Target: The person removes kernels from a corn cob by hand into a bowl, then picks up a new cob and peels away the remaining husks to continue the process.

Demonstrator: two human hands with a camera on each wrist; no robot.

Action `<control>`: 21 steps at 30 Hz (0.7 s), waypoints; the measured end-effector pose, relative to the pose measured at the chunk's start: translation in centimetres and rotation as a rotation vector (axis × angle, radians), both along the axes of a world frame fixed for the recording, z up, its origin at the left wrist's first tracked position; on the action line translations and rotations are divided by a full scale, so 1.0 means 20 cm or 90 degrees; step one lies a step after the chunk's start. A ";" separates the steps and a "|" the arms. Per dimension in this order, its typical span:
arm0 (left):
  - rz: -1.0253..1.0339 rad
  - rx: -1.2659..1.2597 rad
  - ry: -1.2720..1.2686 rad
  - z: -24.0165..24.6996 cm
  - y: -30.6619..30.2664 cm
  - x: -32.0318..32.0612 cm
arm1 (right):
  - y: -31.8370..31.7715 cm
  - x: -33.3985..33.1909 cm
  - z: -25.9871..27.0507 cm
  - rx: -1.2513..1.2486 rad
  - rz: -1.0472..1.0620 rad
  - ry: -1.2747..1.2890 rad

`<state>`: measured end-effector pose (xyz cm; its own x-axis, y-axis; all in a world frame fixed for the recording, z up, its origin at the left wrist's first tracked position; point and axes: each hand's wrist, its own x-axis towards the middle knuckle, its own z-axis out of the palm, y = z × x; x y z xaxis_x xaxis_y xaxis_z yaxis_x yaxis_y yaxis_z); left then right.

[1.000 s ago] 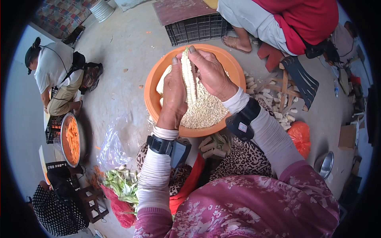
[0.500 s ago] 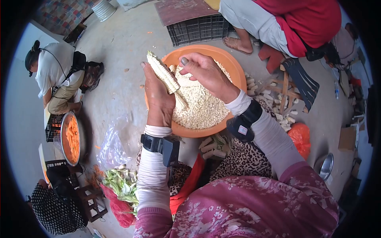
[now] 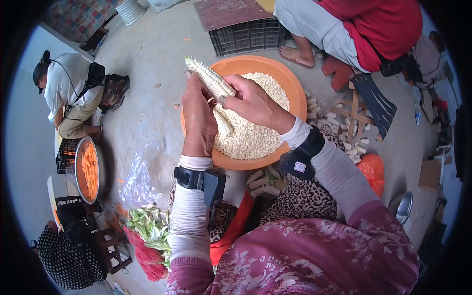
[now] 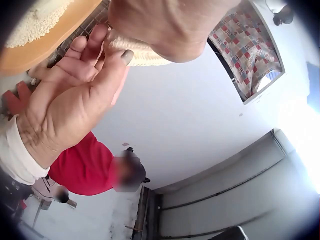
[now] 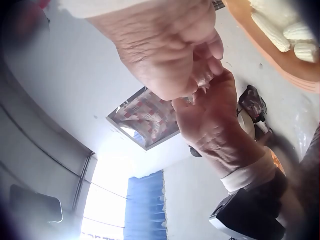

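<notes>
In the head view, a pale ear of corn [image 3: 210, 77] points up and left above the basin. My left hand [image 3: 199, 115] holds it from the left, thumb along its side. The right hand [image 3: 258, 104] grips its lower end between thumb and fingers. Below them, an orange basin [image 3: 298, 101] holds loose white corn kernels [image 3: 253, 140] and another ear [image 3: 223, 124]. In the left wrist view, the right thumb presses the corn ear [image 4: 145, 57] beside my left hand [image 4: 165, 25]. The right wrist view shows both hands meeting, the held ear mostly hidden.
Stripped cobs [image 3: 351, 135] lie right of the basin, near a wooden stool frame [image 3: 354, 110]. A black crate [image 3: 246, 37] stands behind. Left are a clear plastic bag [image 3: 140, 177], green husks [image 3: 152, 228] and a metal bowl of carrots [image 3: 98, 169]. Other people sit nearby.
Both hands were together on an upright ear over the basin. The left hand then moved left with a tilted ear while the right came off. Now the right hand grips the ear's lower end.
</notes>
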<state>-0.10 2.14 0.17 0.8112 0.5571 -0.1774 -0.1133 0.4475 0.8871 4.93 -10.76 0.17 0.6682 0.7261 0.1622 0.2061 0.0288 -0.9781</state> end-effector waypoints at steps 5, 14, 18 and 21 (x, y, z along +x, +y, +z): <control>-0.036 0.121 0.099 0.08 -0.04 -0.03 | -0.02 0.04 0.02 -0.008 -0.009 -0.037; -0.146 0.190 0.114 0.10 -0.04 -0.03 | -0.04 0.04 0.04 -0.043 -0.075 -0.152; -0.132 0.181 0.111 0.07 -0.02 -0.02 | -0.03 0.05 0.00 -0.051 -0.090 -0.246; -0.129 0.173 0.104 0.10 -0.04 -0.02 | -0.03 0.06 -0.01 -0.048 -0.082 -0.271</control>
